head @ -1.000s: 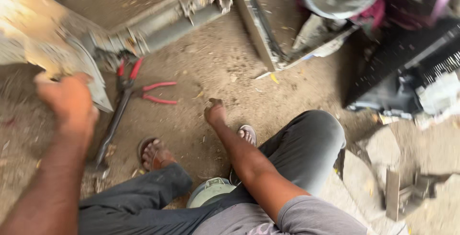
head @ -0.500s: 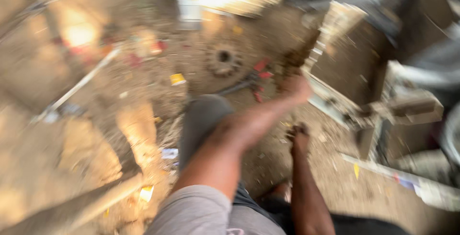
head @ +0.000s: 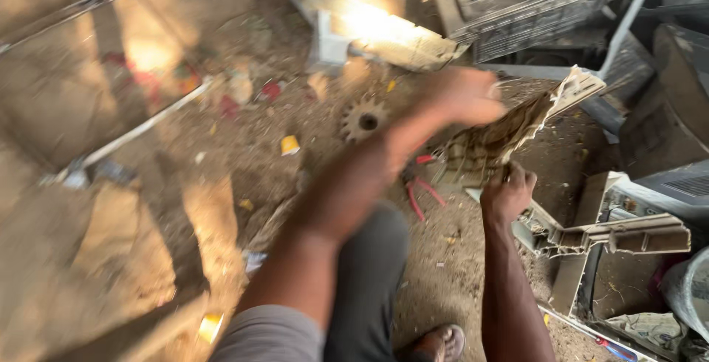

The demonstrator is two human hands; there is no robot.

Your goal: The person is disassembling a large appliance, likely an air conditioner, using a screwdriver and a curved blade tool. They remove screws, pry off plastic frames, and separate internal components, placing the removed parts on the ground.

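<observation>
1. nearest, at the bottom edge, a grey-sleeved upper arm, a bent knee in dark trousers (head: 369,273) and a worn shoe (head: 443,341) on the dirt floor (head: 458,273).
2. just right of the knee, the right hand (head: 508,194) reaches up from below and closes on the lower edge of a flat ribbed plastic panel (head: 509,137); the fingers are curled tight round it.
3. above it, the left hand (head: 461,96) crosses from the left with the forearm blurred. it lies against the top of the same panel, fingers bent, but the blur hides whether it truly grips, so i cannot tell.
4. the panel itself hangs off the ground between the two hands, tilted, its pale broken end pointing up to the right.
5. under the panel, red-handled pliers (head: 421,188) lie on the dirt beside the knee.
6. right of the right hand, a broken grey plastic frame (head: 613,233) with open channels lies on the ground.
7. farther left, a toothed gear wheel (head: 363,118) lies flat, with a small yellow scrap (head: 289,144) near it and a long pale rod (head: 140,133) slanting across the floor.
8. farthest, a sunlit pale casing (head: 384,30) and dark slatted panels (head: 546,8) pile up along the top.
</observation>
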